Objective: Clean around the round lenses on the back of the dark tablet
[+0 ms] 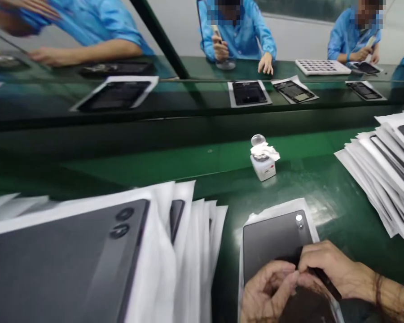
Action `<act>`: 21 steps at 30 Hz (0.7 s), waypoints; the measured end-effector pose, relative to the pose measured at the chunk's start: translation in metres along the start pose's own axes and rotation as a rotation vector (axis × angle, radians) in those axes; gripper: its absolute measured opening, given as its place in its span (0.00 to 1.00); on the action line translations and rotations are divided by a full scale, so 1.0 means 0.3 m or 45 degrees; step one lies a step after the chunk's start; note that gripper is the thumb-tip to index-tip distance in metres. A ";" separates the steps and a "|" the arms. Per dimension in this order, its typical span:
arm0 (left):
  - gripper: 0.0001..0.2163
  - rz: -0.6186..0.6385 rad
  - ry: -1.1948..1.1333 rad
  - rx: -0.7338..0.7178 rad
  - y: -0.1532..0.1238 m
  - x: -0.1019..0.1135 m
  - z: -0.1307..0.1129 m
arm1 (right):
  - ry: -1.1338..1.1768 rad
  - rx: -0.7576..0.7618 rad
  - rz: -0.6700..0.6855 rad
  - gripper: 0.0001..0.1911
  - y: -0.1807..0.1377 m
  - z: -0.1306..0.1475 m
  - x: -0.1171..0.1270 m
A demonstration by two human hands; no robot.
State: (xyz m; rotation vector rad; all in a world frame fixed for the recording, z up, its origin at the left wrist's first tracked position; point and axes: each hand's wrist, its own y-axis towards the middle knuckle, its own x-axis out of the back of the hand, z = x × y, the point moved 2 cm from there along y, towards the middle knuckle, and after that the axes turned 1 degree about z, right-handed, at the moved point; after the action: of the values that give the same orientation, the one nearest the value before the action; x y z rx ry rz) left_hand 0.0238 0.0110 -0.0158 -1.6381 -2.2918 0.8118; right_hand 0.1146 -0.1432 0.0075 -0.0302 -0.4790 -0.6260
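both hands meet at the near end of a dark grey tablet back that lies flat on a white sheet on the green worktop. left hand rests on the tablet's near edge with its fingers curled loosely inward; whether it grips anything cannot be told. right hand is closed in a pinch around a thin dark tool, its tip hidden between the two hands, right against the tablet's surface. a small round camera lens shows near the tablet's far right corner.

beyond the tablet, a little farther along the worktop, stands a small white bottle with a clear round cap and a crumpled white wipe draped over it. left of the tablet, just beside it, lies a fanned stack of white sheets with a larger grey tablet back on top. right of the tablet, well apart, sits another fanned stack of sheets and dark panels.

far beyond the tablet, past a dark rail, more dark panels lie on white sheets, and people in blue coats work with their own hands on the other side.
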 end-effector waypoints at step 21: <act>0.13 0.020 0.049 -0.008 -0.008 -0.007 0.006 | 0.467 -0.351 -0.280 0.07 -0.025 0.004 0.096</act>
State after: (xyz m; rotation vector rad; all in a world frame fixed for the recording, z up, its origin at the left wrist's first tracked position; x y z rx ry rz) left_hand 0.0218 0.0080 -0.0157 -1.6621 -2.2602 0.7706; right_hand 0.1301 -0.1652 0.0205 -0.1233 -0.0381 -0.8899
